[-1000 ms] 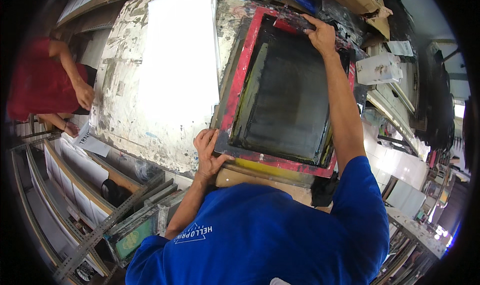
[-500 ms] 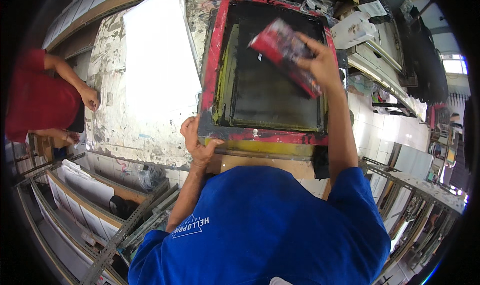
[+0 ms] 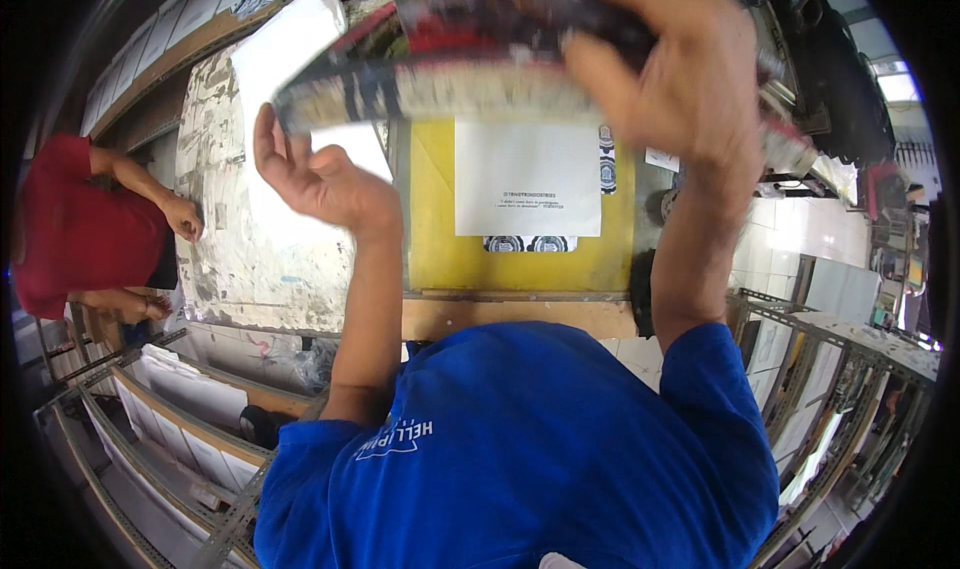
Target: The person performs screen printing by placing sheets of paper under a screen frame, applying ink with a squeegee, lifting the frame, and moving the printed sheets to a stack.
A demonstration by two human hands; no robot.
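The person in the blue shirt (image 3: 520, 449) holds a printing frame (image 3: 480, 69) up above the surface (image 3: 230, 259). The frame is blurry and shows red, black and pale colours. It is lifted near the far edge of the surface, tilted, and hangs over the yellow board (image 3: 430, 239).

The left hand (image 3: 315, 174) is at the left end of the frame. Its fingers (image 3: 265, 139) are spread wide and press against the frame's edge from below. The right hand (image 3: 690, 79) is at the right part of the frame. Its fingers (image 3: 610, 74) curl over the frame and hold it tight.

Under the frame lies a white sheet (image 3: 528, 177) on the yellow board. The sheet has small dark print near its bottom. Two small dark printed pieces (image 3: 530, 243) peek out just below the sheet, and one more shows along its right side.

To the left of the board, a pile of white paper (image 3: 280, 59) lies on the messy, paint-stained surface, near its far left corner.

Another person in a red shirt (image 3: 60, 219) stands at the left edge of the surface. One hand of that person (image 3: 185, 217) rests on that edge.

Metal racks (image 3: 160, 429) with white sheets sit below the near left corner.
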